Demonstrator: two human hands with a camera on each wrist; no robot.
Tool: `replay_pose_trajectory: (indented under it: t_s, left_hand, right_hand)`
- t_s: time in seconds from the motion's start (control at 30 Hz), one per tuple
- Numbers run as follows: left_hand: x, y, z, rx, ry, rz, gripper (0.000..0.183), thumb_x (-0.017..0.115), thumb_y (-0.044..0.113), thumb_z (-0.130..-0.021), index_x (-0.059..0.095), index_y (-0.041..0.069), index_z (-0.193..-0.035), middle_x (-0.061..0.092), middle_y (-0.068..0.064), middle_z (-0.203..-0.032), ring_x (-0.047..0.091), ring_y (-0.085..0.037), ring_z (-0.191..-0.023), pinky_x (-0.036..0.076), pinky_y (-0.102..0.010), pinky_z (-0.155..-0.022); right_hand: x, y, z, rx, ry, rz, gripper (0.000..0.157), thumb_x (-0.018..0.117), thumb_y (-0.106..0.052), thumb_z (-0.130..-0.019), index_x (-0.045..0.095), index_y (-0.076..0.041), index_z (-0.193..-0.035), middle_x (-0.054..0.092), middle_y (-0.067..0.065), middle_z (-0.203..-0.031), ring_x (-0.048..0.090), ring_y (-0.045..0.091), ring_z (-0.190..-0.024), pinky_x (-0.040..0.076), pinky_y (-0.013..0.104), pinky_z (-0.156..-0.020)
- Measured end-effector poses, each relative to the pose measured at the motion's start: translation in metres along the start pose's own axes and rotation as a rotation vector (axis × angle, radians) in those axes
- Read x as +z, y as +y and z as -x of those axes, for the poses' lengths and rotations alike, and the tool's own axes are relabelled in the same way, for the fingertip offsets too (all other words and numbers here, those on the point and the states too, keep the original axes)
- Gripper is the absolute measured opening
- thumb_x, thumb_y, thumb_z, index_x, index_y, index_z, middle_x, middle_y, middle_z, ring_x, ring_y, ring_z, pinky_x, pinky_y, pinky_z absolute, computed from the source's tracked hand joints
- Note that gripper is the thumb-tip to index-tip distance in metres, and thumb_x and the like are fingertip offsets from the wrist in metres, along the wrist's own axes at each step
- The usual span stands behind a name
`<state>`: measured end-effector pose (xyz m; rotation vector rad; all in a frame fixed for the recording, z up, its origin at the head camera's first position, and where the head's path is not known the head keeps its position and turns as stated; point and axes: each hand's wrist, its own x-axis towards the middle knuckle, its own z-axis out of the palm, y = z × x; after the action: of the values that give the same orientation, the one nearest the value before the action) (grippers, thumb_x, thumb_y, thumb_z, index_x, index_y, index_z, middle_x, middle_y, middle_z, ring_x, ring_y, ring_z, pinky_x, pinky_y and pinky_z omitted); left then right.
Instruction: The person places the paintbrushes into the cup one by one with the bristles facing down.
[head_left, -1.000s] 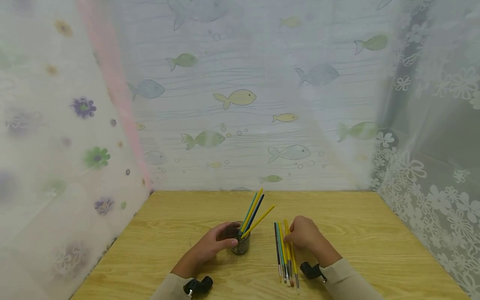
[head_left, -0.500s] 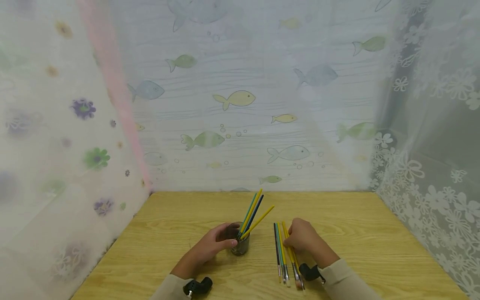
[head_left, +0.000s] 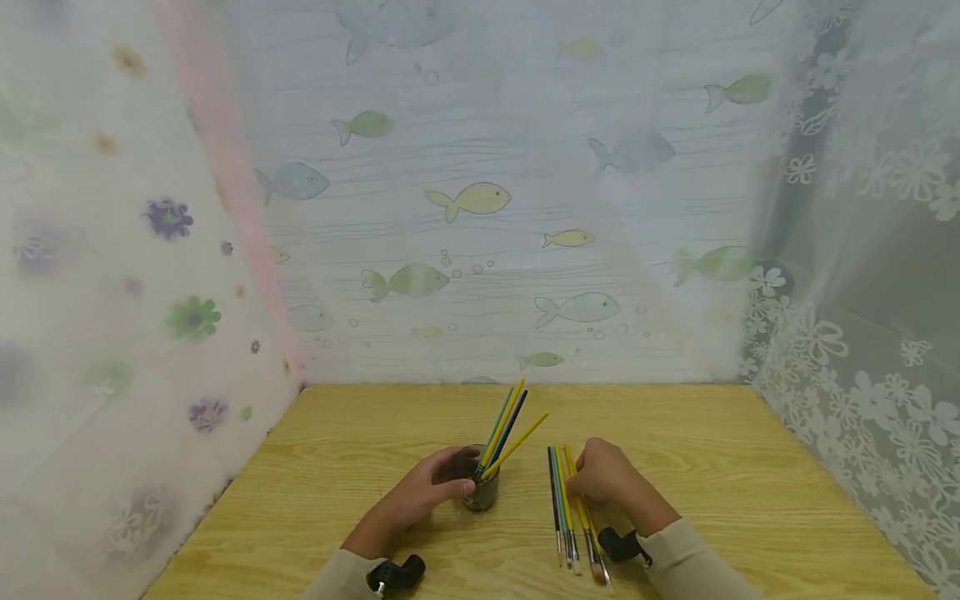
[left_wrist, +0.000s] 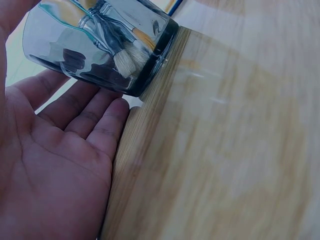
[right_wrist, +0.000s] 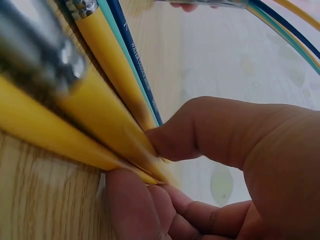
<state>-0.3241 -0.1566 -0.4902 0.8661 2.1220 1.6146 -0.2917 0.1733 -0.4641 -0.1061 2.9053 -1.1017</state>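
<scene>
My left hand (head_left: pixel 422 487) grips a dark see-through glass (head_left: pixel 480 498), thumb on the near side and fingers behind it. Several paintbrushes (head_left: pixel 513 417) with yellow, teal and dark blue handles lean in the glass; their bristles (left_wrist: pixel 126 62) point down inside it in the left wrist view. My right hand (head_left: pixel 606 475) pinches two yellow paintbrushes (right_wrist: pixel 107 117) between thumb and fingers, bristle ends toward me. Just left of these lie more paintbrushes (head_left: pixel 559 500) with dark, teal and yellow handles, side by side on the table.
The wood-grain table (head_left: pixel 337 433) ends at a pale curtain (head_left: pixel 480 275) printed with fish. A flowered sheet (head_left: pixel 112 350) borders it on the left, a lacy one (head_left: pixel 847 375) on the right. Black wrist cameras (head_left: pixel 397 572) sit at both sleeves.
The bristle ends of the two pinched yellow paintbrushes have swung right, away from the others. My right hand has shifted slightly toward me; the left hand and glass stay put.
</scene>
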Motion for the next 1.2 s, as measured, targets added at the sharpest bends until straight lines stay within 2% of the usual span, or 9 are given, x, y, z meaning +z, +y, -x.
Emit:
replay_pose_trajectory:
  t_s: [0.27,0.37,0.47,0.57,0.7,0.8,1.0,1.2]
  left_hand:
    - [-0.001,0.000,0.000,0.003,-0.003,0.000,0.055,0.060,0.021,-0.106,0.042,0.013,-0.158,0.052,-0.012,-0.153,0.054,-0.025,-0.139,0.049,-0.026,-0.106]
    - [-0.001,0.001,0.000,0.010,-0.009,0.004,0.054,0.059,0.020,-0.107,0.042,0.011,-0.157,0.054,-0.013,-0.150,0.055,-0.025,-0.137,0.050,-0.027,-0.105]
    - [-0.002,0.002,0.000,0.010,-0.011,0.008,0.054,0.059,0.019,-0.107,0.041,0.010,-0.158,0.055,-0.014,-0.149,0.055,-0.024,-0.137,0.050,-0.027,-0.105]
    - [-0.002,0.002,0.001,0.001,-0.008,0.010,0.055,0.059,0.019,-0.107,0.041,0.009,-0.157,0.055,-0.014,-0.149,0.056,-0.024,-0.137,0.050,-0.027,-0.105]
    - [-0.001,0.001,0.001,-0.011,-0.003,0.011,0.054,0.060,0.020,-0.106,0.043,0.012,-0.156,0.056,-0.013,-0.149,0.056,-0.024,-0.137,0.050,-0.027,-0.105]
    - [-0.001,0.001,0.001,-0.015,-0.001,0.011,0.053,0.061,0.020,-0.106,0.044,0.014,-0.156,0.056,-0.013,-0.149,0.056,-0.024,-0.137,0.050,-0.028,-0.105]
    - [-0.002,-0.001,0.001,-0.004,-0.013,0.029,0.052,0.059,0.018,-0.107,0.044,0.014,-0.156,0.057,-0.014,-0.149,0.055,-0.023,-0.137,0.050,-0.029,-0.105]
    - [-0.002,0.000,0.001,0.002,-0.011,0.034,0.053,0.060,0.017,-0.106,0.043,0.012,-0.156,0.056,-0.015,-0.149,0.056,-0.023,-0.136,0.051,-0.029,-0.105]
  right_hand:
    - [-0.003,0.002,-0.001,0.017,-0.003,-0.037,0.049,0.073,-0.006,-0.080,0.038,-0.018,-0.048,0.027,-0.009,-0.043,0.041,0.008,-0.034,0.031,0.020,-0.040]
    - [-0.005,0.004,-0.003,0.041,-0.008,-0.072,0.051,0.075,-0.006,-0.081,0.037,-0.019,-0.049,0.025,-0.009,-0.044,0.048,0.011,-0.035,0.036,0.021,-0.040]
    - [-0.006,0.005,-0.006,0.073,-0.009,-0.111,0.048,0.077,-0.007,-0.082,0.039,-0.018,-0.053,0.029,-0.007,-0.047,0.059,0.014,-0.040,0.045,0.024,-0.043]
    - [-0.008,0.007,-0.007,0.088,-0.008,-0.137,0.035,0.078,-0.007,-0.083,0.051,-0.012,-0.061,0.042,-0.003,-0.054,0.066,0.019,-0.047,0.054,0.028,-0.047]
    - [-0.010,0.008,-0.007,0.083,-0.004,-0.161,0.012,0.078,-0.007,-0.083,0.069,0.001,-0.084,0.065,0.008,-0.076,0.069,0.021,-0.054,0.059,0.034,-0.054]
    - [-0.012,0.008,-0.006,0.081,0.004,-0.185,0.021,0.078,-0.007,-0.083,0.072,0.005,-0.099,0.070,0.015,-0.091,0.069,0.022,-0.059,0.060,0.036,-0.056]
    - [-0.017,0.006,-0.005,0.098,0.010,-0.303,0.035,0.075,-0.006,-0.086,0.066,0.009,-0.116,0.065,0.025,-0.114,0.072,0.025,-0.077,0.063,0.038,-0.062]
    - [-0.025,0.000,-0.004,0.083,0.026,-0.379,0.039,0.071,-0.008,-0.091,0.063,0.010,-0.124,0.064,0.026,-0.119,0.072,0.026,-0.089,0.064,0.041,-0.068]
